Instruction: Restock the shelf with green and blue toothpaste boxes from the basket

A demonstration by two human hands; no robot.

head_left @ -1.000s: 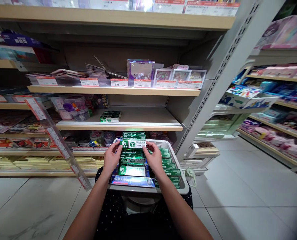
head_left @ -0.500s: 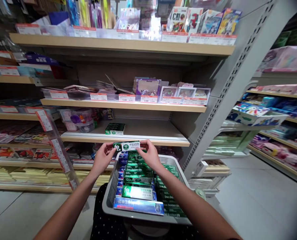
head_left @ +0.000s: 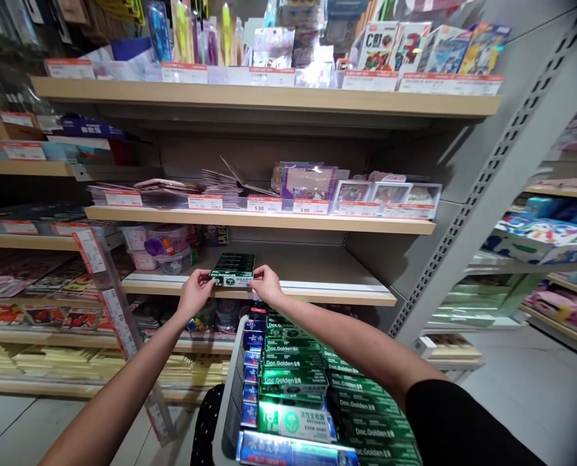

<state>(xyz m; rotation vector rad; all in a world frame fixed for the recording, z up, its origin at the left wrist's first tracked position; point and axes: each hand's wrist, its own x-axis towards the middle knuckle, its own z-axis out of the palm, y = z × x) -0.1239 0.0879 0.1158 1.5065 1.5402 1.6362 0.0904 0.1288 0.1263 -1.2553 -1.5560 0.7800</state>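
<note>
My left hand (head_left: 194,296) and my right hand (head_left: 267,287) grip the two ends of a green-and-white toothpaste box (head_left: 232,280), fingers closed on it. This box lies level at the front edge of the lower shelf (head_left: 312,272), against a row of similar dark green toothpaste boxes (head_left: 236,260). Whether it rests fully on the board I cannot tell. Below my right forearm stands a grey basket (head_left: 228,395), packed with green "Doc.Golden" boxes (head_left: 295,362) and several blue boxes (head_left: 250,391). One long blue box (head_left: 295,451) lies across its near end.
Clear plastic tubs (head_left: 166,249) sit left of the green row. Above, a wooden-edged shelf (head_left: 259,219) carries cards and small framed packs. A slanted price-label strip (head_left: 118,317) stands at left, and a slotted grey upright (head_left: 487,175) rises at right.
Both hands have carried the toothpaste box forward from above the basket to the shelf's front, up to the row of green boxes. The view has shifted closer to the shelf.
</note>
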